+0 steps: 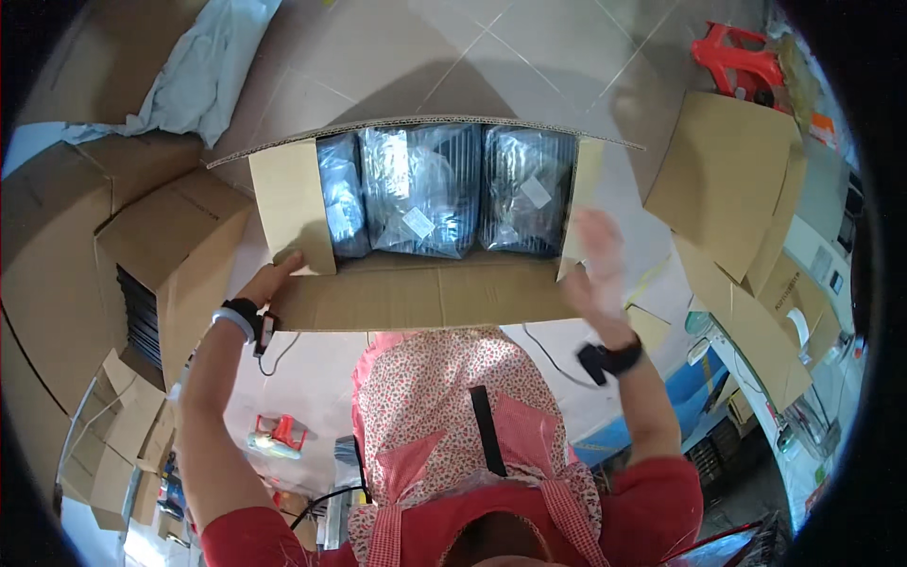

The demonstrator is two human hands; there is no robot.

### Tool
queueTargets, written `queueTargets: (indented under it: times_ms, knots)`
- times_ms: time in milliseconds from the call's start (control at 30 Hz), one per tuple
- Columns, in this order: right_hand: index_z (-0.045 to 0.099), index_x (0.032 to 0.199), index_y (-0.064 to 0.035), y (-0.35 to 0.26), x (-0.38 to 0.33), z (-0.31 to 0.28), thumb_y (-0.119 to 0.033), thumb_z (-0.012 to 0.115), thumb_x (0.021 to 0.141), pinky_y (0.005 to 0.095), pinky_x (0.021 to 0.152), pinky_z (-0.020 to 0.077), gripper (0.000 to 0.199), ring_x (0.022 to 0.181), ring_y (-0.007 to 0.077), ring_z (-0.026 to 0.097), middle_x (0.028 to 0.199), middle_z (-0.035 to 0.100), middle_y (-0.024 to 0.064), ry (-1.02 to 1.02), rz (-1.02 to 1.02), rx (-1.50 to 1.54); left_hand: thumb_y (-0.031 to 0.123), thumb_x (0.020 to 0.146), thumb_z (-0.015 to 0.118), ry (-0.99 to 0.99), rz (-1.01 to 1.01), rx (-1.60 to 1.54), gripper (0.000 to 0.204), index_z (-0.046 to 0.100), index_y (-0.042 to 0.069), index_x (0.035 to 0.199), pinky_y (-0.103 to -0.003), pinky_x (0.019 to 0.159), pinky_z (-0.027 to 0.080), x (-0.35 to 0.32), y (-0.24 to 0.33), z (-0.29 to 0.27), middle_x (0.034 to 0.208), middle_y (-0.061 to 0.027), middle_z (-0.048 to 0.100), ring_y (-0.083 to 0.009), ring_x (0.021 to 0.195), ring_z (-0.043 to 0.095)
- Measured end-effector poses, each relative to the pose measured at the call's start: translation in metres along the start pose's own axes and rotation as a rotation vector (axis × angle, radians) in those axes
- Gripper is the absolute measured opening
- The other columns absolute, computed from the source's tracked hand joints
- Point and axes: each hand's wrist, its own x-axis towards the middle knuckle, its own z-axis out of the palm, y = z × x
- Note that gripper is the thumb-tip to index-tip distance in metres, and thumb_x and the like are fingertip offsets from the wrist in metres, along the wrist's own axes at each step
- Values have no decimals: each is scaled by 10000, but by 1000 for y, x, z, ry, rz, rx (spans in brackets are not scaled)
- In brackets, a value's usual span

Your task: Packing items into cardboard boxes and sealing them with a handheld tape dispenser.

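Here the landmark is an open cardboard box [416, 293] in front of the person. The left hand [272, 281] lies at the box's left corner, its fingers on the lower edge of the left side flap [293, 203], where that flap meets the near flap. Whether those fingers pinch the card or only press on it cannot be told, since they are partly hidden behind the flap. The right hand [597, 269] is at the box's right side, just by the right side flap [578, 203]; it is blurred, the fingers spread apart, and it holds nothing. Inside the box, between the two side flaps, three dark bundles wrapped in clear plastic [425, 189] stand side by side, each bearing a small white label. Right of the box, flat cardboard sheets [732, 180] lie stacked; left of it stands another open carton [165, 250].
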Motion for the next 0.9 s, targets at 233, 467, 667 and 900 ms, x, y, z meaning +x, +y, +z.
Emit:
queueTargets:
  times_ms: [233,467,667,900]
  knots:
    - [425,1312,-62,146,-29,-3,-223,634,775,442,1053,315,598,1291,308,361,1364,421,137,-678,-316,8,601,830,506,-156,-217,306,689,470,90,1291,-405,762,498,-6,62,-21,1093,-157,601,-235,886,611]
    - [444,1286,-40,133,-76,15,-256,707,754,367,990,387,631,1212,246,452,1296,489,101,-703,-171,121,504,898,447,-280,171,-456,646,333,87,1378,-428,841,505,-41,-1,-61,1145,-192,553,-254,1033,569]
    - [458,1249,0,128,-54,82,-213,764,731,321,841,459,638,1037,187,542,1144,570,95,184,1018,615,470,840,545,222,419,-834,741,269,80,1406,-415,956,404,-2,-20,17,1267,-176,458,-277,1163,461]
    - [452,1246,2,77,-26,55,-166,701,748,426,936,387,581,1101,330,492,1181,522,186,337,572,-177,560,558,797,1003,295,-99,1132,229,81,1411,-484,1034,276,63,49,66,1324,-191,384,-370,1228,359]
